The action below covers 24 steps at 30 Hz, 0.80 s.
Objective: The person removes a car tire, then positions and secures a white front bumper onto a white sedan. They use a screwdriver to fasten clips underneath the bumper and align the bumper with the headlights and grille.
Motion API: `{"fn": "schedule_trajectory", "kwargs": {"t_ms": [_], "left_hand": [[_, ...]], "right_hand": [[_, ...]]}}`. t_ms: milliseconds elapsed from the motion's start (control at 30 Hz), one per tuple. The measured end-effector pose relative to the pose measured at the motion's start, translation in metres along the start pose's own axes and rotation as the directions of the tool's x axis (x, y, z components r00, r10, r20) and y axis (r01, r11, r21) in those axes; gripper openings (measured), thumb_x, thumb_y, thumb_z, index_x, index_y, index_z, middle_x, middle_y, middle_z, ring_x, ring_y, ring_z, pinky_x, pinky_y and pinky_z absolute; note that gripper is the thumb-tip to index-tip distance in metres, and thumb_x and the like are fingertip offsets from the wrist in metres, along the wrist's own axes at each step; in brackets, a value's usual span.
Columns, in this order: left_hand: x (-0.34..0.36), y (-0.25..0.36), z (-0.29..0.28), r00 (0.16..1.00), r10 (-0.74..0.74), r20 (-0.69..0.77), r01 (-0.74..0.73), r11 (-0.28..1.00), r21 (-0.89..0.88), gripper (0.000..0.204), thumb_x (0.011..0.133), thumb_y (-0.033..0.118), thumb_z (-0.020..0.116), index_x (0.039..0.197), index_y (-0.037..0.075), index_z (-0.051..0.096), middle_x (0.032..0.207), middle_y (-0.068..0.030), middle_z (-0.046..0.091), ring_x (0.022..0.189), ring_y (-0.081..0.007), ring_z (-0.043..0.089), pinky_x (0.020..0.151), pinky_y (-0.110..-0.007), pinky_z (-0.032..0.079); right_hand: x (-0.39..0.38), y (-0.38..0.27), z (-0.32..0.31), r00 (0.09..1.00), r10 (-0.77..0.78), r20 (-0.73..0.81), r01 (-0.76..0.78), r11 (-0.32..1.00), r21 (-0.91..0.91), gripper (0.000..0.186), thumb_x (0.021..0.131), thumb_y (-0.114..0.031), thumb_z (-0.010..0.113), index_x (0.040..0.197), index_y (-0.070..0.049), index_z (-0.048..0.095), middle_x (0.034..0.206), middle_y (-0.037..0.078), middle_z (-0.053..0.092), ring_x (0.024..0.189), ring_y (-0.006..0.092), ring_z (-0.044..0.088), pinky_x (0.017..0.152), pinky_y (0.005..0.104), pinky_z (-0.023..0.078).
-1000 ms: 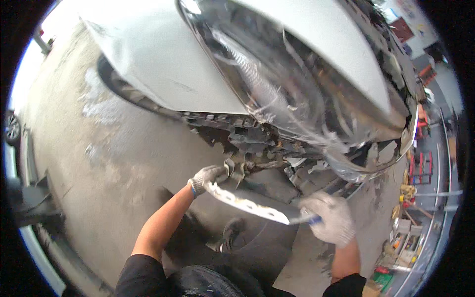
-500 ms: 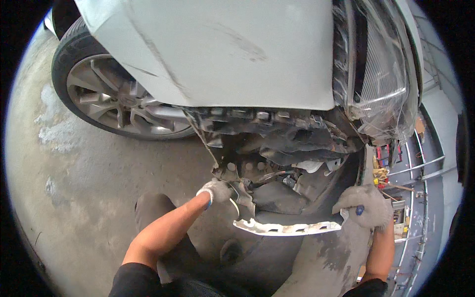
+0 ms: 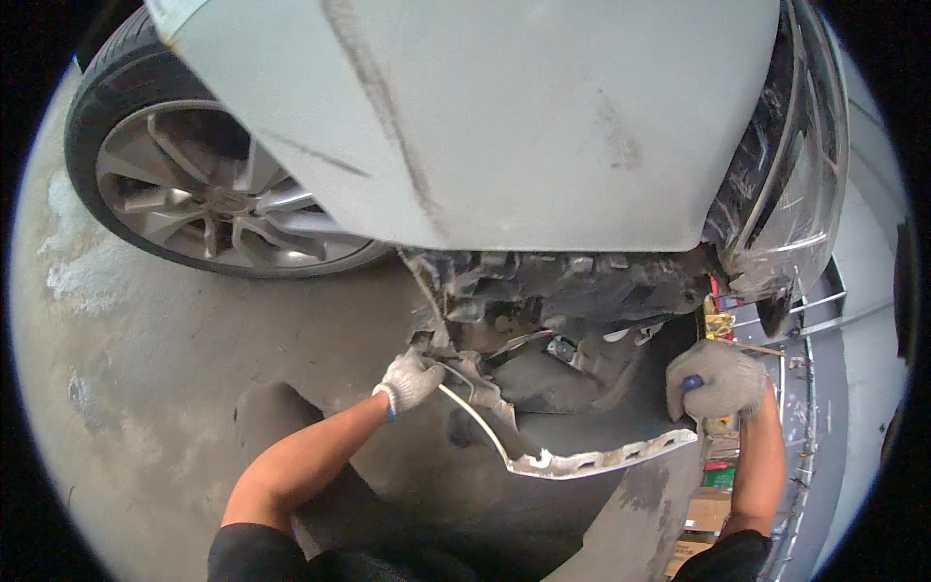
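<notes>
In a pale knitted glove, my left hand [image 3: 411, 378] is closed on the wheel-side end of a loose car bumper cover [image 3: 601, 460]. The cover hangs away below the fender [image 3: 543, 126], its white edge with slots turned up and its dark inner side showing. My right hand [image 3: 718, 380], gloved too, is closed round a tool with a dark blue handle [image 3: 691, 383]; only the handle's end shows, so its kind is hidden. That hand is at the cover's right part, and whether it also grips the cover is hard to see.
The front wheel [image 3: 228, 199] stands at the left. A clear headlight [image 3: 800, 209] is at the upper right. Black brackets and wiring [image 3: 558, 346] are exposed under the fender. At the right is a rack [image 3: 800, 407] with tools, and cardboard boxes [image 3: 708, 509] stand below.
The bumper cover has tilted: its right end is higher and more of its left white edge shows. My left hand has shifted slightly left. The whole view has moved too.
</notes>
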<state>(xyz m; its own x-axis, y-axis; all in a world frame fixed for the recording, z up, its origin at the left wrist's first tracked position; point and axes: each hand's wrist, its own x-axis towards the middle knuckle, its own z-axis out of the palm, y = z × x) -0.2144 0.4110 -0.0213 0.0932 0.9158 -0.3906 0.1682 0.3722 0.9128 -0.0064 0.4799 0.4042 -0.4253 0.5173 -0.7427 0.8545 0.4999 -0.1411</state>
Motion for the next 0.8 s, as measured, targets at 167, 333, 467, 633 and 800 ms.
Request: {"fn": "schedule_trajectory", "kwargs": {"t_ms": [167, 333, 467, 633, 800], "left_hand": [[-0.006, 0.014, 0.000, 0.998, 0.040, 0.055, -0.044, 0.995, 0.084, 0.040, 0.086, 0.039, 0.052, 0.105, 0.011, 0.073, 0.125, -0.0250, 0.053, 0.114, -0.0435, 0.050, 0.102, -0.047, 0.042], [-0.013, 0.018, -0.006, 0.995, 0.098, 0.036, -0.102, 0.982, 0.156, 0.038, 0.085, 0.037, 0.051, 0.104, 0.013, 0.074, 0.125, -0.0226, 0.053, 0.114, -0.0425, 0.050, 0.101, -0.047, 0.042], [-0.014, 0.026, -0.004, 0.992, 0.110, 0.055, -0.119, 0.970, 0.210, 0.037, 0.085, 0.034, 0.052, 0.104, 0.011, 0.073, 0.128, -0.0201, 0.055, 0.114, -0.0419, 0.052, 0.100, -0.047, 0.044], [-0.022, 0.036, -0.012, 0.991, 0.131, 0.035, -0.135, 0.966, 0.219, 0.037, 0.084, 0.034, 0.052, 0.103, 0.012, 0.074, 0.125, -0.0207, 0.056, 0.112, -0.0431, 0.052, 0.099, -0.048, 0.045], [-0.020, 0.039, -0.011, 0.989, 0.135, 0.057, -0.145, 0.952, 0.271, 0.037, 0.084, 0.037, 0.051, 0.101, 0.014, 0.075, 0.122, -0.0194, 0.056, 0.110, -0.0425, 0.052, 0.097, -0.046, 0.045]], "right_hand": [[0.037, -0.031, -0.010, 0.937, 0.191, 0.292, -0.176, 0.982, -0.075, 0.027, 0.080, -0.028, 0.060, 0.087, -0.005, 0.071, 0.081, 0.013, 0.070, 0.075, 0.0271, 0.068, 0.069, 0.0399, 0.052], [0.132, -0.037, 0.044, 0.944, 0.080, 0.322, 0.035, 0.941, -0.336, 0.044, 0.088, -0.045, 0.058, 0.094, -0.002, 0.067, 0.085, 0.025, 0.066, 0.081, 0.0405, 0.066, 0.073, 0.0496, 0.050], [0.176, 0.006, 0.098, 0.987, -0.149, 0.062, 0.161, 0.937, -0.310, 0.046, 0.091, -0.045, 0.052, 0.089, -0.001, 0.066, 0.085, 0.028, 0.064, 0.081, 0.0447, 0.064, 0.076, 0.0521, 0.050], [0.204, 0.005, 0.108, 0.994, -0.074, -0.084, 0.036, 0.924, -0.380, 0.041, 0.093, -0.039, 0.049, 0.096, 0.000, 0.062, 0.087, 0.028, 0.062, 0.082, 0.0430, 0.063, 0.077, 0.0540, 0.048], [0.224, 0.023, 0.130, 0.944, -0.147, -0.296, 0.090, 0.976, -0.198, 0.030, 0.093, -0.029, 0.049, 0.100, -0.002, 0.058, 0.079, 0.022, 0.063, 0.073, 0.0434, 0.063, 0.070, 0.0552, 0.047]]}}
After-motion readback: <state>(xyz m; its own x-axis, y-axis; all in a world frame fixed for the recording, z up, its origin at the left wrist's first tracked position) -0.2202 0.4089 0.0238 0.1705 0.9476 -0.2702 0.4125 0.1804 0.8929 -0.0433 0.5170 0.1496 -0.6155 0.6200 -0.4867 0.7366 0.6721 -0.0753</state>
